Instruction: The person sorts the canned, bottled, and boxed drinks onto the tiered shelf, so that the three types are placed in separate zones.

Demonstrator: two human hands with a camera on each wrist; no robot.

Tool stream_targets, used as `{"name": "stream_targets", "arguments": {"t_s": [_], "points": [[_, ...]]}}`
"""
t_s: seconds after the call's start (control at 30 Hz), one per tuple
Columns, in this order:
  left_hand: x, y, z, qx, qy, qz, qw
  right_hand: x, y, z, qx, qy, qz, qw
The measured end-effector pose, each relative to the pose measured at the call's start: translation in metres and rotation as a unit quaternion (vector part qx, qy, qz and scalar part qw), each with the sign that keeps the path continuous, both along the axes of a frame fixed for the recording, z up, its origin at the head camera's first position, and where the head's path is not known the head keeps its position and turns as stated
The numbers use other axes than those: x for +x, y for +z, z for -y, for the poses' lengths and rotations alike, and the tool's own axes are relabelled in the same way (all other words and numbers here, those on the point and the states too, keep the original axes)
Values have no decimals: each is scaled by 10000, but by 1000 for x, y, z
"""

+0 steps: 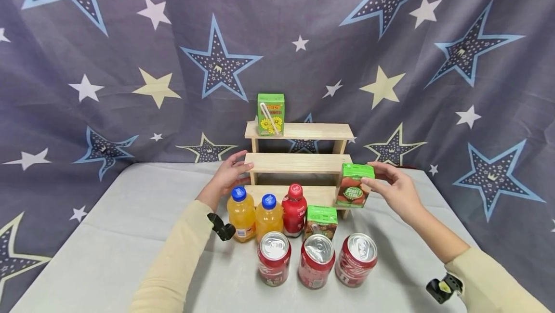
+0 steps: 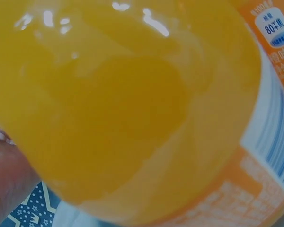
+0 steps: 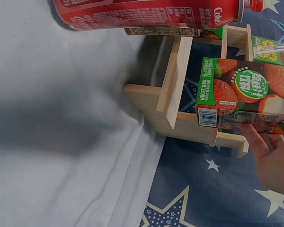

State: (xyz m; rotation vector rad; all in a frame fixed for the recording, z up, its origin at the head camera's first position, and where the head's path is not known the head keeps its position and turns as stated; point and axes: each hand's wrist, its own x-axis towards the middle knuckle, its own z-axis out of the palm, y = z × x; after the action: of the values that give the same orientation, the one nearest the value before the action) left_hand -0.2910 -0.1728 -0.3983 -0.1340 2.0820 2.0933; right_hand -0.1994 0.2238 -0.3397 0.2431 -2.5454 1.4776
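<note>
My right hand (image 1: 396, 190) pinches a green-topped juice box (image 1: 354, 188) by its right side, at the right end of the wooden stepped shelf (image 1: 299, 163). In the right wrist view, strawberries and a lychee show on the box (image 3: 246, 92), which is held in front of the shelf's boards. My left hand (image 1: 227, 176) holds the left end of the middle board, thumb at the front. A green drink carton (image 1: 270, 115) with yellow flowers and a straw stands on the top board's left end. An orange juice bottle (image 2: 132, 113) fills most of the left wrist view.
Before the shelf stand two blue-capped orange juice bottles (image 1: 241, 214), a red bottle (image 1: 294, 212) and another green-topped juice box (image 1: 321, 221). Three red cans (image 1: 274, 257) form the front row on the white cloth (image 1: 99, 245). A star-patterned curtain (image 1: 277, 24) hangs behind.
</note>
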Motion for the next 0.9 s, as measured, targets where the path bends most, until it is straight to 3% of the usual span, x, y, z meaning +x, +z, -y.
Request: {"name": "stream_targets", "arguments": {"t_s": [0.37,0.73,0.9], "points": [[-2,2,0,135,18,37,9999,-10,10,11,-170,192,-297,9992],[-1,2,0,106,12,32,9999,-22,19,17,189,-56,-282,9994],[-1,1,-1,29,30,35,10000,-28,23,20,57,18,-309,9995]]}}
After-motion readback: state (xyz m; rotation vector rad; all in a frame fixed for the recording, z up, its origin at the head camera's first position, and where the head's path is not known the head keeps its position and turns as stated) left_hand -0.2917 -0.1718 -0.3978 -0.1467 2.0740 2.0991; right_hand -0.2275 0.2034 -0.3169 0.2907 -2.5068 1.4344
